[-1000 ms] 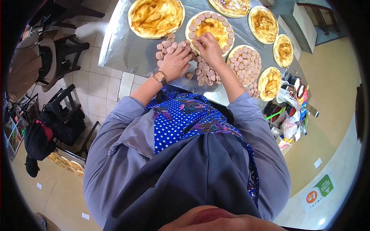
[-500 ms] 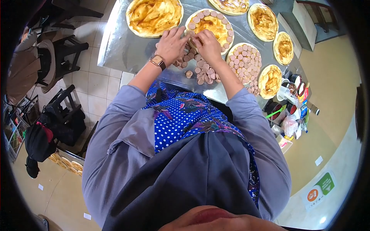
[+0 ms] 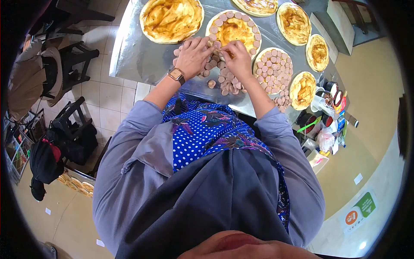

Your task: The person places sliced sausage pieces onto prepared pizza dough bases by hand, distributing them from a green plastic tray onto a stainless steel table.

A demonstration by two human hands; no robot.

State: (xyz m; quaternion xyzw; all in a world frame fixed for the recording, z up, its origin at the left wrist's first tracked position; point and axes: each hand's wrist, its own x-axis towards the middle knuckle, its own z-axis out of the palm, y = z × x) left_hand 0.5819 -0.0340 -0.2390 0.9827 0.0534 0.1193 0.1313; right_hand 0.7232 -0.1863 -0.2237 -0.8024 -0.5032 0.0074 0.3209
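Round flatbread (image 3: 235, 30) spread with orange-brown sauce lies in front of me, with sausage slices (image 3: 245, 17) set along its rim. My left hand (image 3: 194, 56), with a watch on its wrist, is closed round some sausage slices at the flatbread's near edge; its palm hides most of them. Beside it, my right hand (image 3: 236, 58) pinches at the same edge, its fingertips close to the left ones. What it pinches is small and partly covered, apparently a sausage slice. Loose sausage slices (image 3: 230, 82) lie heaped below both hands on the metal table (image 3: 155, 64).
Another flatbread (image 3: 271, 71) at right is covered in slices. Several sauced flatbreads stand around, including a large one (image 3: 171, 19) at left. Jars, bags and a white mug (image 3: 317, 103) crowd the right side. Black chairs (image 3: 75, 62) stand at left, beside the table.
Both hands have drawn slightly towards me, down from the flatbread's surface to its near edge. The right fingers have shifted a little right, away from the left hand.
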